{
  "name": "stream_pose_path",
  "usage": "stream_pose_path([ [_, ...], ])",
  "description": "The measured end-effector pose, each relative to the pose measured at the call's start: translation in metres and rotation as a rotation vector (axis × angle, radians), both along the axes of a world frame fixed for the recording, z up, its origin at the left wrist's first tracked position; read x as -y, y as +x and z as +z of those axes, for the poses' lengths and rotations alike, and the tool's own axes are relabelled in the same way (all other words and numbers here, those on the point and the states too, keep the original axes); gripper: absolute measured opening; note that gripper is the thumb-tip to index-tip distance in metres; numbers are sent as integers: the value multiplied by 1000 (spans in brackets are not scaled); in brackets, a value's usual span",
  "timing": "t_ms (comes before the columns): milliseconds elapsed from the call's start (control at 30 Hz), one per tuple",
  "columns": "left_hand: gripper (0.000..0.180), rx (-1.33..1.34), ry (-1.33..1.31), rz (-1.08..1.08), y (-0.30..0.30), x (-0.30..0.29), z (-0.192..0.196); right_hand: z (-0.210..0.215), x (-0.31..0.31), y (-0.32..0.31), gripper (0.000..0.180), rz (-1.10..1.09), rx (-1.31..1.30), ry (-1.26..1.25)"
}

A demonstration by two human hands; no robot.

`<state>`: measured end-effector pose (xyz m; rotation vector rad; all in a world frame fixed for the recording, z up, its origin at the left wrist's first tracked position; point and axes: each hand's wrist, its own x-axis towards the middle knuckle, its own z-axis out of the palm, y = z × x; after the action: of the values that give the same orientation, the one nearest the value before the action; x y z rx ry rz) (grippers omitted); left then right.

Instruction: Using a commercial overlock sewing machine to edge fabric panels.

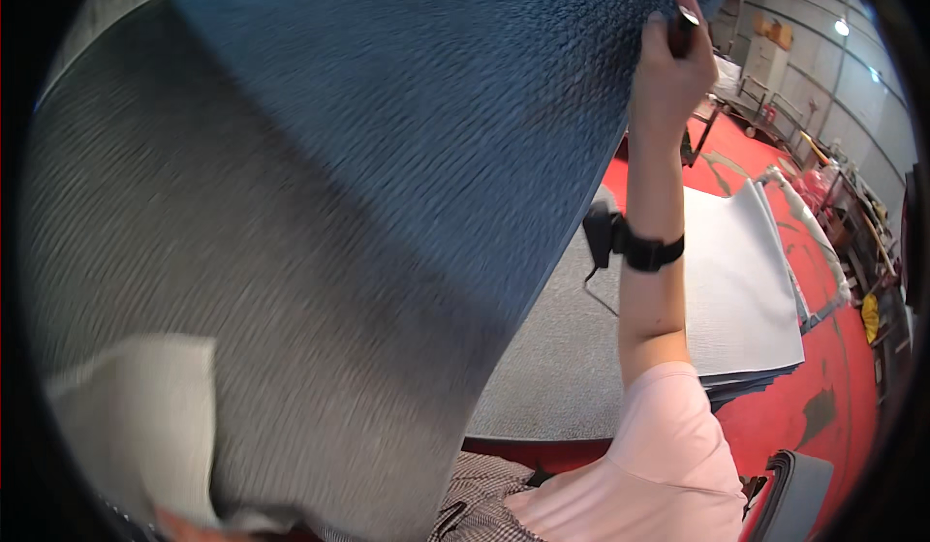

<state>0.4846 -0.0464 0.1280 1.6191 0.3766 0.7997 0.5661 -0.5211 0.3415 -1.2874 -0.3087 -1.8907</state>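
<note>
The person wears a pale pink top [649, 474] of smooth, plain cloth, with a short sleeve [664, 387] that ends in a plain hem above the right elbow. Below it the forearm [654, 169] is bare, and so is the right hand [673, 82]. A wide black strap [657, 253] circles the forearm, and a small black block [601, 234] with angular edges is fixed to its left side. A thin dark cable [598, 295] hangs from the block in a bend. At the waist shows cloth [489, 489] in a fine dark-and-light check, creased into folds.
</note>
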Motion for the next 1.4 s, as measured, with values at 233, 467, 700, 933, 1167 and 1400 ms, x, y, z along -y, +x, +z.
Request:
stream_pose_path([
  [233,52,-165,-814,-949,46,190,-68,-25,186,71,47,-1085,-575,-479],
  [467,61,-1073,-506,-1363,46,192,-246,-343,250,21,31,-805,-1873,-134],
  [700,89,-1135,-563,-1169,66,209,-243,-565,246,-161,39,-471,-1811,639],
  [933,63,-1108,-560,-1174,85,283,-247,-588,296,-257,22,-95,-1492,1023],
  [1167,33,-807,-120,-924,120,238,-256,-520,261,-230,21,-164,-1801,597],
  [1400,31,-898,-305,-982,107,201,-312,-533,253,-209,22,-265,-1761,445],
])
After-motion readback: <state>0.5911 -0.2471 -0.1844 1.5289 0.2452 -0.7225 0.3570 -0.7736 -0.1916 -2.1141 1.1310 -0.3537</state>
